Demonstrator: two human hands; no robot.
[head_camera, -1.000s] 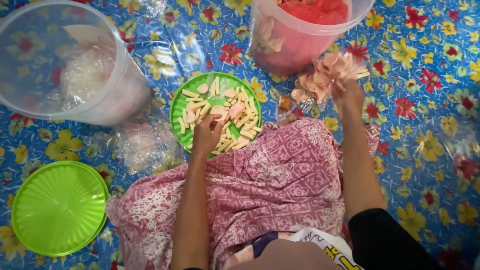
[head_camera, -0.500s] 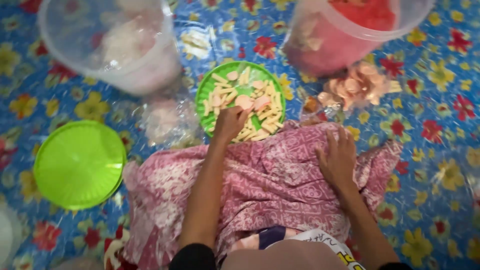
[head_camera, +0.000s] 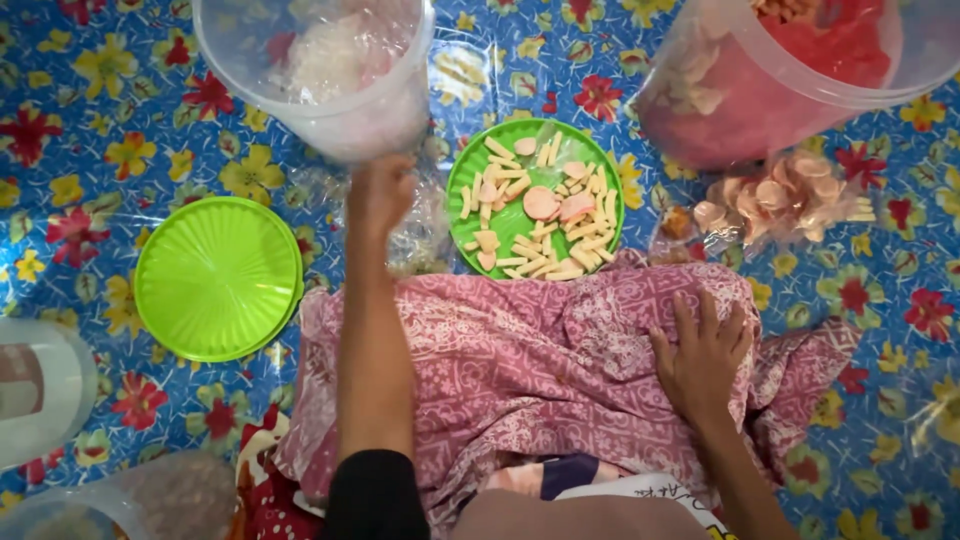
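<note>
clear plastic bags (head_camera: 425, 225) are lying crumpled on the flowered mat, right under and just past the left hand (head_camera: 380, 195), which is reaching forward with fingers curled down into them; whether it is pinching one i cannot tell. just beyond the knuckles a clear tub (head_camera: 320, 70) of more bags is standing, and the green plate (head_camera: 470, 185) of pale sticks and pink rounds is sitting immediately to that hand's right (near enough to brush). the right hand (head_camera: 705, 350) is resting flat and spread on the pink patterned cloth (head_camera: 520, 350), holding nothing, well apart from the bags, so the left is the nearer one. a green lid (head_camera: 215, 275) is lying off to the left.
</note>
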